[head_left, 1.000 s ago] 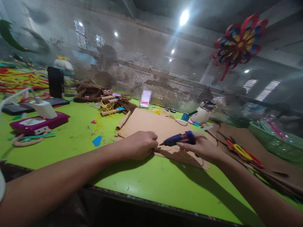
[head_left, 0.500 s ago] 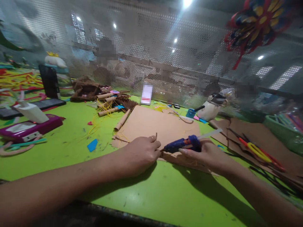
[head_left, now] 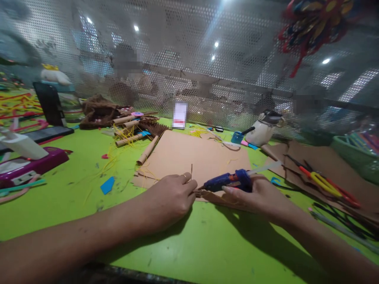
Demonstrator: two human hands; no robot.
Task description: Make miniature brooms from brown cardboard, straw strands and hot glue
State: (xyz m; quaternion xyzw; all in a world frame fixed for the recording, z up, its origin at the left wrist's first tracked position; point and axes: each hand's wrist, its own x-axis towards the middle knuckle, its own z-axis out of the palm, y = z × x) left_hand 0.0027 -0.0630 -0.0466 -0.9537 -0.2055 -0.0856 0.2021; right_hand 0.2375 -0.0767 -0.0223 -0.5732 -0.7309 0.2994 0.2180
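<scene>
My right hand [head_left: 262,197] is wrapped round a blue glue gun [head_left: 227,182], with a translucent glue stick [head_left: 265,167] poking out of its back. The gun's nozzle points left, close to the fingertips of my left hand [head_left: 170,197]. That hand is closed in a pinch, and a thin dark brown strip [head_left: 192,169] stands up from its fingers. What else lies between those fingers is hidden. Both hands are over the near edge of a brown paper sheet [head_left: 204,152]. Small brown pieces [head_left: 199,193] lie just under the nozzle; I cannot make out whether it touches them.
Paper rolls [head_left: 130,139] and yellow strands lie left of the sheet on the green table [head_left: 166,252]. Yellow-and-red-handled scissors [head_left: 325,183] rest on brown paper at right. A purple power strip [head_left: 53,159] sits at left, a penguin figure [head_left: 262,128] behind.
The view has shifted slightly, so most things sit a little further left. Both hands keep their grips, and the nozzle stays near my left fingertips.
</scene>
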